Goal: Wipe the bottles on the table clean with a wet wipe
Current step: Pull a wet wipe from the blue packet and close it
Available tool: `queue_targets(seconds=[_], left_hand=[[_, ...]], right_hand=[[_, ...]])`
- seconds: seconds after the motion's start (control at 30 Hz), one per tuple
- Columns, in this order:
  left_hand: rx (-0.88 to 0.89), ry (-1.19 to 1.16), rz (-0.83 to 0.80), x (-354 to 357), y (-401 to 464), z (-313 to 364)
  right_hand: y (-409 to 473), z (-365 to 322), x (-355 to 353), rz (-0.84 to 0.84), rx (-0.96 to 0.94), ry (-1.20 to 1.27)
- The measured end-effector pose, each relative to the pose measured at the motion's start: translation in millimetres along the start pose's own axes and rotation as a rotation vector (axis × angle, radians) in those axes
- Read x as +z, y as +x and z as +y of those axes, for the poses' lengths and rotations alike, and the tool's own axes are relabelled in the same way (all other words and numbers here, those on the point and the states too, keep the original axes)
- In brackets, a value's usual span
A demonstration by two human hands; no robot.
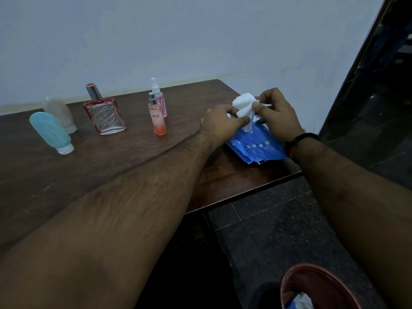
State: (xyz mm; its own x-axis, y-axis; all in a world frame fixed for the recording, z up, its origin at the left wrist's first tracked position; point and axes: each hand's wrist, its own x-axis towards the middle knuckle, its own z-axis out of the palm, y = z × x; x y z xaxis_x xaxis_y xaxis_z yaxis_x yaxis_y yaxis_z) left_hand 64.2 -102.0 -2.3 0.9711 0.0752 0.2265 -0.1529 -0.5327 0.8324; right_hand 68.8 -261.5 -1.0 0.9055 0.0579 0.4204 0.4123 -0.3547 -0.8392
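A white wet wipe (243, 105) sticks up out of a blue wipe pack (258, 146) lying near the right end of the dark wooden table (111, 166). My left hand (223, 121) pinches the wipe low down with thumb and fingers. My right hand (276, 114) pinches its upper part. To the left stand an orange spray bottle (157, 118), a pink pump bottle (161, 101) behind it, a square red-edged glass perfume bottle (104, 112), a blue squeeze tube (51, 133) and a whitish squeeze tube (60, 114).
The table's right edge drops to a dark tiled floor (278, 230). A red-brown bin (316, 288) with crumpled white and blue waste stands on the floor at the lower right. A pale wall (178, 36) runs behind the table; a dark door frame (367, 85) stands on the right.
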Motion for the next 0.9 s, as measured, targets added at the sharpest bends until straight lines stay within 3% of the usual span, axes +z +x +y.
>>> queue_targets(seconds=[0.13, 0.27, 0.37, 0.53, 0.73, 0.9], left_hand=[[0.011, -0.144, -0.008, -1.3, -0.8, 2.8], [0.016, -0.346, -0.003, -6.0, -1.3, 8.7], [0.031, -0.337, 0.021, -8.1, 0.0, 10.4], [0.063, -0.122, -0.013, -7.5, 2.7, -0.6], [0.153, 0.351, -0.082, -20.7, -0.5, -10.7], [0.197, 0.366, 0.004, -22.1, -1.2, -6.5]], right_hand=[[2.3, 1.6, -2.1, -0.115, 0.076, 0.194], [4.3, -6.3, -4.3, -0.040, 0.036, 0.262], [4.2, -10.8, -5.4, 0.044, -0.008, 0.303], [5.1, -10.8, -8.6, 0.161, -0.022, 0.282], [-2.9, 6.7, -9.1, 0.119, 0.134, 0.385], [-8.8, 11.3, -9.1, 0.101, 0.198, 0.504]])
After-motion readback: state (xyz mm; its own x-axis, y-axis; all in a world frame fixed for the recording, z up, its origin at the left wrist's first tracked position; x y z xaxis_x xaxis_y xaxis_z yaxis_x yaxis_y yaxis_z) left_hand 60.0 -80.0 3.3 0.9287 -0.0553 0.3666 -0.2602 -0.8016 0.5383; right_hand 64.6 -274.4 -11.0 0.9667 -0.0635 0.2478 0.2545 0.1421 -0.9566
